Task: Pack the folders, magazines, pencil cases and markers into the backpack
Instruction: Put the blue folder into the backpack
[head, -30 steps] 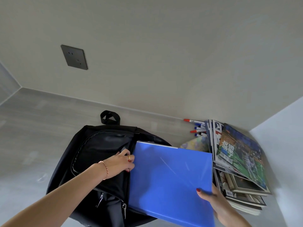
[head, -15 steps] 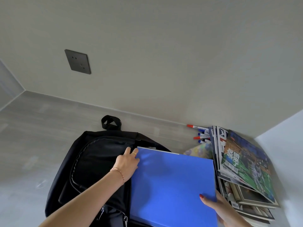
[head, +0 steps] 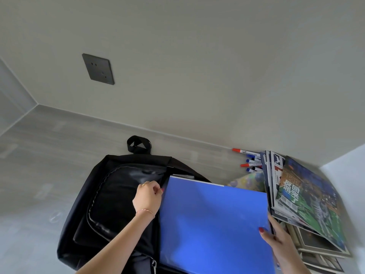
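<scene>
From the head camera I see my left hand (head: 148,198) with its fingers curled, pinching the edge of the black backpack (head: 110,204) at its opening, just beside the top left corner of the blue folder (head: 213,224); a thin bracelet sits on that wrist and a ring on one finger. My right hand (head: 280,240) grips the folder's right edge, thumb laid on the blue cover with a red nail showing, the other fingers wrapped behind where I cannot see them. The folder lies tilted over the right half of the backpack, its left edge at the opening; I cannot tell how far in it sits. The backpack lies flat on the pale wood-grain surface (head: 49,155), its carry loop (head: 139,144) pointing toward the wall (head: 197,66). To the right a stack of magazines (head: 308,204) leans fanned in the corner, touching my right hand's far side; behind it red- and blue-capped markers (head: 249,160) lie against the wall's foot; a patterned pencil case (head: 248,181) peeks out between folder and magazines. A dark wall socket (head: 98,69) sits higher up on the left.
</scene>
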